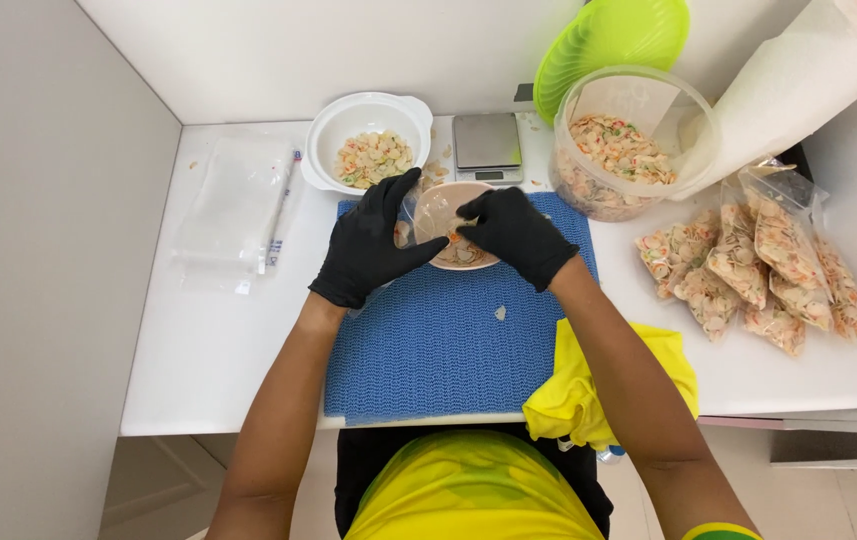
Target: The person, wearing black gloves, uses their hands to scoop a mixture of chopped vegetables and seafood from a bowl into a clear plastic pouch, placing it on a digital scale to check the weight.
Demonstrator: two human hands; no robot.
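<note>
Over the blue mat (428, 350), both gloved hands' fingers (403, 200) clamp a small bowl (448, 215), tilted leftward.

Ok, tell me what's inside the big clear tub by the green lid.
The clear tub holds pale shell-shaped crackers with orange and green flecks, piled partway up. Its bottom layer is covered by that pile, and the paper towel roll covers its right edge.

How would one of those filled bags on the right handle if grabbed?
Filled bags: probably floppy, since they slump and lean on each other in a loose pile. Likely light for their size; the contents look like small puffed pieces. The clear film looks smooth, so possibly slippery, and a hard squeeze might crush the pieces.
</note>
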